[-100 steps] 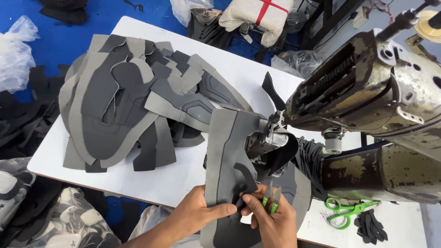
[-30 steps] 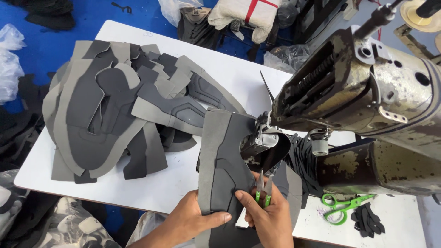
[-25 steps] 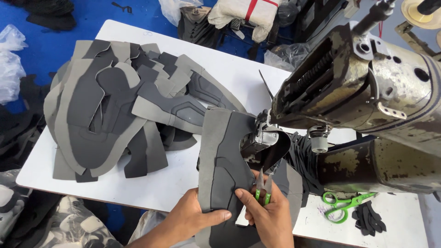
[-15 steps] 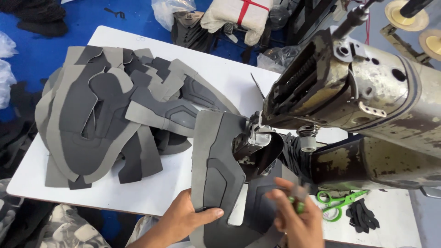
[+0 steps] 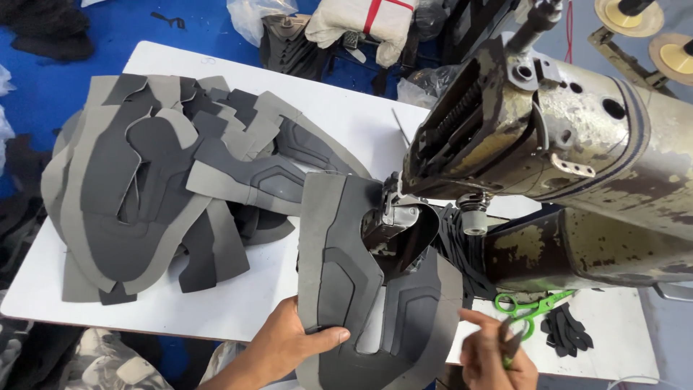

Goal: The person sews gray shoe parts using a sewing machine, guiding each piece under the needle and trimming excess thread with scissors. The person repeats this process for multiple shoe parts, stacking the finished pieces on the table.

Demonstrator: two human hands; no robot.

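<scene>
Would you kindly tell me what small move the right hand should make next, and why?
Probably set the small tool down. The right hand holds it off the grey shoe piece, which only the left hand grips at the sewing machine.

Bright, even overhead light, soft shadows, slight motion blur at the lower edge.

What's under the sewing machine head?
Under the sewing machine head sits the top end of the grey shoe-upper piece that the left hand grips, beside a dark curved post. The needle point is covered by the head.
</scene>
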